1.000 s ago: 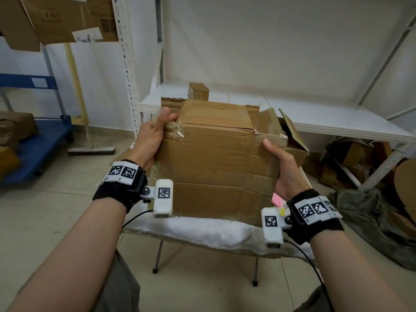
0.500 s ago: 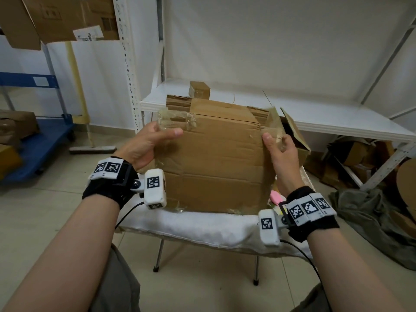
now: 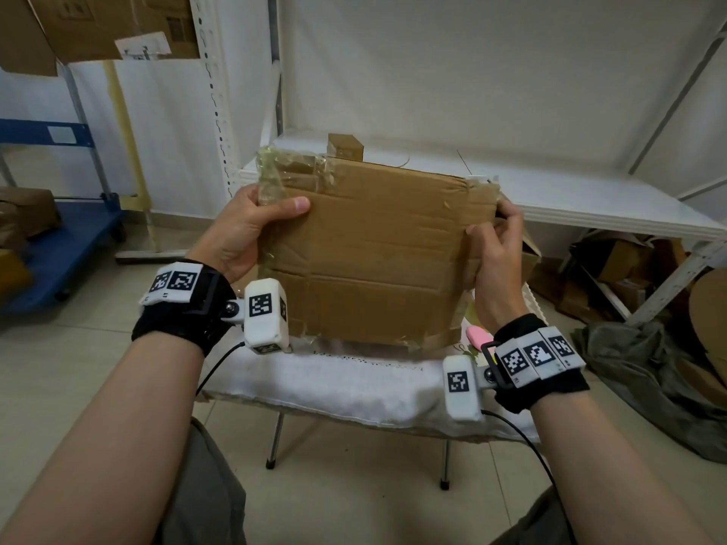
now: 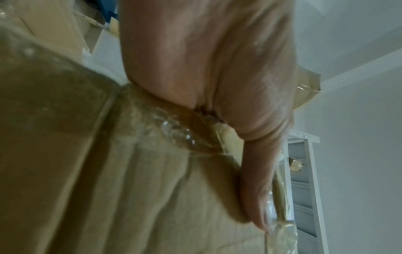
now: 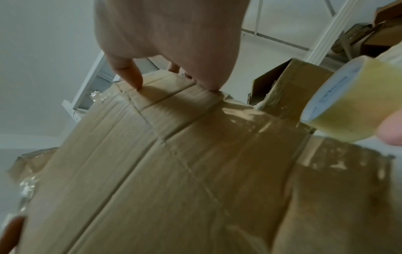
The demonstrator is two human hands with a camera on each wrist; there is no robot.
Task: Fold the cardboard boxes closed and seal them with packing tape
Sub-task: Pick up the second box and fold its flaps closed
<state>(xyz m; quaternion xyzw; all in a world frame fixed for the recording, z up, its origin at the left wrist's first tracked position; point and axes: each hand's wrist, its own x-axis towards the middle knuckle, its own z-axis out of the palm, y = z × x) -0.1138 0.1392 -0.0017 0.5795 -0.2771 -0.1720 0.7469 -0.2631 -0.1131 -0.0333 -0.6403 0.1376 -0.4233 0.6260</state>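
Note:
A worn brown cardboard box (image 3: 373, 249) stands tipped up on a white padded stool (image 3: 334, 383), its broad face toward me. Crumpled old clear tape (image 3: 275, 175) covers its upper left corner. My left hand (image 3: 251, 226) grips the box's left edge, thumb pressed on the front face. My right hand (image 3: 499, 245) grips the right edge, fingers curled round behind. In the right wrist view the fingertips (image 5: 132, 80) press on the box (image 5: 174, 171), and a roll of clear packing tape (image 5: 339, 98) shows at the right. The left wrist view shows my palm (image 4: 206, 68) against the taped edge.
A small box (image 3: 345, 146) sits on the white shelf (image 3: 590, 206) behind. Another open box (image 3: 529, 257) is behind the right hand. A pink object (image 3: 478, 334) lies on the stool. Cardboard is piled (image 3: 629, 269) under the shelf beside a dark cloth (image 3: 649, 379). A blue cart (image 3: 59, 245) stands left.
The box has been tipped up toward me, so its top flaps no longer show. Both hands have shifted along its side edges and keep hold.

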